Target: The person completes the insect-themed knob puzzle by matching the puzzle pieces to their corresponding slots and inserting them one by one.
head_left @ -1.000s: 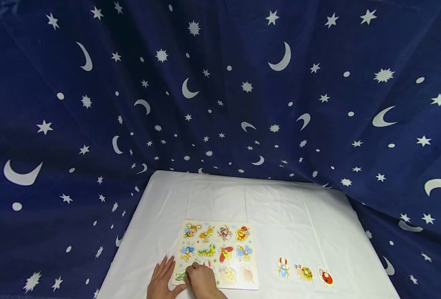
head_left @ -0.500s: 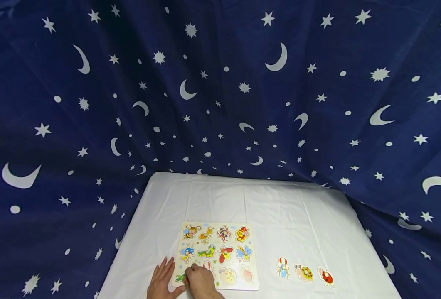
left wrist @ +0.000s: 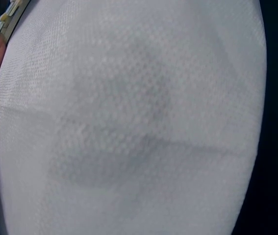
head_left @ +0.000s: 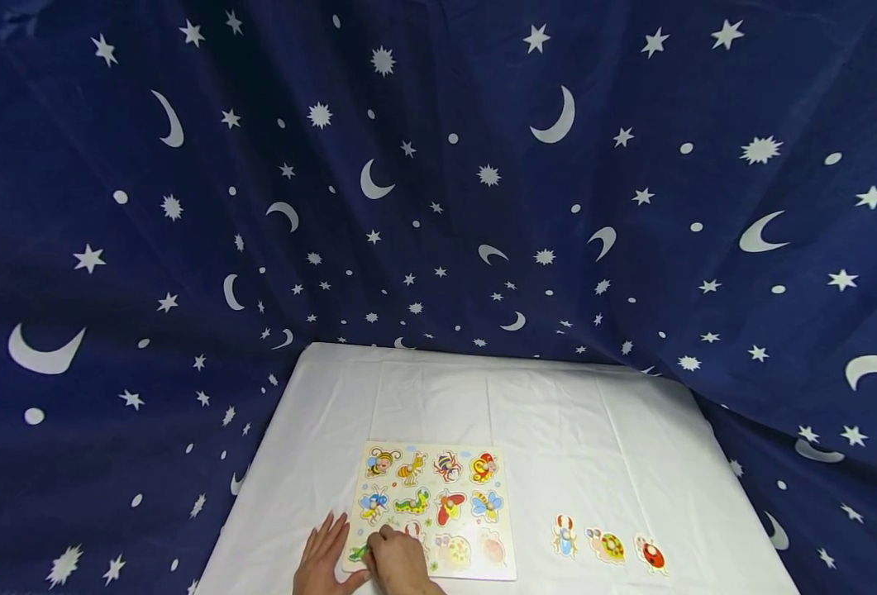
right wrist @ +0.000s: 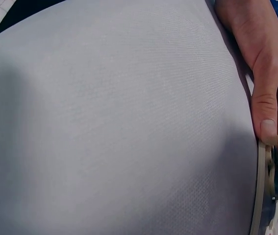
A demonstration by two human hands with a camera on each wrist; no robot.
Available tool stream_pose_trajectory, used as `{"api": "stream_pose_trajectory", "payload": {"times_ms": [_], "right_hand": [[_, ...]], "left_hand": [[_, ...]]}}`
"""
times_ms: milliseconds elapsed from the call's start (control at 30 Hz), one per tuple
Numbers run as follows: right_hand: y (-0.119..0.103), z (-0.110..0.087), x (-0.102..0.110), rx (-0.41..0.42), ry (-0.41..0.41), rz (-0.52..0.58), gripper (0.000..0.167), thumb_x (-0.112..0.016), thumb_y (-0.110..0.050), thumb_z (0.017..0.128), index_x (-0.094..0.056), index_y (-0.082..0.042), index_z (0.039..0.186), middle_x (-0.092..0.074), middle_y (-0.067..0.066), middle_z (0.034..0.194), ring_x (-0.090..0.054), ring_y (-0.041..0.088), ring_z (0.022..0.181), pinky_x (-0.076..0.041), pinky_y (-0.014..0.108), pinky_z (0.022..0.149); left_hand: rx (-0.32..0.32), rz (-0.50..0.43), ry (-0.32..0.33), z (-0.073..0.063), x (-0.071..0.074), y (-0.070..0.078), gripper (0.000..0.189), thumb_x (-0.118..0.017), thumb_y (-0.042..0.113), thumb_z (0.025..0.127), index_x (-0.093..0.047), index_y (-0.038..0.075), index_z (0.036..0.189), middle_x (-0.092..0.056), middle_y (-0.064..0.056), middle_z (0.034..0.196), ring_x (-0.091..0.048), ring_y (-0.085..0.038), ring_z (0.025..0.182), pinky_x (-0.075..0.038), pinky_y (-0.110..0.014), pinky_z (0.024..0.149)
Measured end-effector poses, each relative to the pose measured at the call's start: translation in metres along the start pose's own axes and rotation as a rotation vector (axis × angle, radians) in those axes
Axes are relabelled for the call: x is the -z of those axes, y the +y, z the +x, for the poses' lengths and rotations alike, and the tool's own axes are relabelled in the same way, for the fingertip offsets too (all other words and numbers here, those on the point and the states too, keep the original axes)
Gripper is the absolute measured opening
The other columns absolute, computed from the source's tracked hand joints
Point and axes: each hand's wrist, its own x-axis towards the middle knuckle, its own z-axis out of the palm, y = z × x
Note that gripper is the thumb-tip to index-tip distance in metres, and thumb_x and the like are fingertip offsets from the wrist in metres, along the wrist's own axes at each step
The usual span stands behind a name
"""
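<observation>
The left hand [head_left: 321, 560] lies with straight fingers at the left edge of the puzzle board [head_left: 432, 487]. The right hand [head_left: 399, 560] has curled fingers and pinches the green piece [head_left: 356, 554] in the board's near left corner. On the white cloth [head_left: 542, 463], rightward, lie a beetle [head_left: 564, 535], a snail [head_left: 606, 545] and a ladybird [head_left: 652, 554]

The right hand [head_left: 401, 560] and green piece [head_left: 357, 554] apparently edged slightly left.

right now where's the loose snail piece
In the head view, the snail lies on the white cloth, right of the board, between the blue beetle and the ladybird.
</observation>
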Motion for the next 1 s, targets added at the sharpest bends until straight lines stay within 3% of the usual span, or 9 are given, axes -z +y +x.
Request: {"api": "stream_pose_trajectory", "payload": {"times_ms": [100,200,267,367,533,667,800,933,1000], "right_hand": [[0.0,-0.001,-0.002,0.003,0.039,-0.022,0.011,-0.076,-0.028,0.079,-0.068,-0.021,0.078,-0.054,-0.01,0.067,-0.045,0.002,0.052,-0.033,0.015,0.042],[0.0,-0.002,-0.003,-0.01,0.054,-0.028,0.012,-0.076,-0.028,0.079,-0.068,-0.021,0.077,-0.054,-0.009,0.067,-0.045,0.003,0.051,-0.033,0.016,0.042],[-0.001,-0.003,-0.002,-0.014,0.044,-0.011,0.012,-0.077,-0.028,0.078,-0.068,-0.02,0.077,-0.054,-0.009,0.067,-0.045,0.003,0.051,-0.032,0.016,0.042],[-0.003,-0.004,-0.001,-0.012,0.028,0.01,0.01,-0.077,-0.027,0.078,-0.068,-0.021,0.077,-0.054,-0.01,0.066,-0.044,0.002,0.051,-0.033,0.016,0.043],[-0.006,-0.005,-0.003,-0.005,-0.008,0.036,0.007,-0.075,-0.026,0.078,-0.069,-0.022,0.079,-0.053,-0.011,0.067,-0.044,0.0,0.053,-0.035,0.015,0.044],[-0.004,0.0,-0.002,-0.021,0.0,0.02,0.008,-0.075,-0.027,0.078,-0.069,-0.022,0.077,-0.055,-0.01,0.068,-0.048,0.002,0.053,-0.036,0.015,0.043],[0.0,0.006,0.002,-0.049,0.025,-0.012,0.012,-0.077,-0.027,0.079,-0.067,-0.021,0.074,-0.059,-0.009,0.069,-0.053,0.004,0.055,-0.04,0.018,0.044],[0.0,0.007,0.003,-0.072,0.02,-0.022,0.014,-0.078,-0.029,0.079,-0.068,-0.021,0.075,-0.06,-0.009,0.07,-0.054,0.005,0.056,-0.042,0.019,0.045],[-0.002,0.005,0.003,-0.083,0.017,-0.023,0.013,-0.078,-0.029,0.079,-0.068,-0.021,0.076,-0.06,-0.009,0.07,-0.055,0.005,0.057,-0.043,0.019,0.045]], "left_hand": [[-0.015,0.004,0.054,-0.003,-0.002,-0.001,0.102,-0.058,0.084,0.067,-0.058,0.007,0.134,-0.053,-0.003,0.146,-0.034,-0.026,0.141,-0.003,-0.029,0.127],[-0.038,0.022,0.104,-0.006,-0.005,-0.003,0.1,-0.058,0.083,0.069,-0.059,0.007,0.133,-0.054,-0.002,0.144,-0.03,-0.017,0.144,0.017,-0.006,0.117],[-0.045,0.037,0.129,-0.007,-0.007,-0.004,0.099,-0.058,0.083,0.069,-0.06,0.007,0.133,-0.055,-0.002,0.143,-0.026,-0.011,0.146,0.023,-0.001,0.111],[-0.051,0.052,0.15,-0.009,-0.008,-0.006,0.097,-0.059,0.081,0.069,-0.061,0.007,0.131,-0.056,-0.002,0.142,-0.025,-0.008,0.147,0.021,-0.003,0.113],[-0.048,0.042,0.121,-0.01,-0.006,-0.006,0.095,-0.064,0.078,0.068,-0.061,0.006,0.131,-0.056,-0.003,0.142,-0.037,-0.023,0.14,0.018,-0.005,0.116],[-0.026,0.013,0.073,-0.003,-0.004,-0.004,0.098,-0.062,0.078,0.069,-0.057,0.006,0.135,-0.052,-0.003,0.146,-0.036,-0.027,0.141,0.004,-0.02,0.125],[-0.065,0.0,0.165,0.003,-0.006,0.0,0.099,-0.06,0.08,0.068,-0.058,0.007,0.134,-0.052,0.0,0.147,-0.037,-0.025,0.143,-0.01,-0.03,0.125],[-0.097,0.004,0.24,0.001,-0.007,0.001,0.095,-0.064,0.076,0.068,-0.06,0.007,0.132,-0.053,0.0,0.145,-0.041,-0.027,0.14,-0.003,-0.021,0.126],[-0.086,0.006,0.236,-0.002,-0.008,0.0,0.094,-0.067,0.074,0.067,-0.061,0.007,0.132,-0.054,0.0,0.145,-0.041,-0.027,0.141,-0.011,-0.029,0.126]]}}
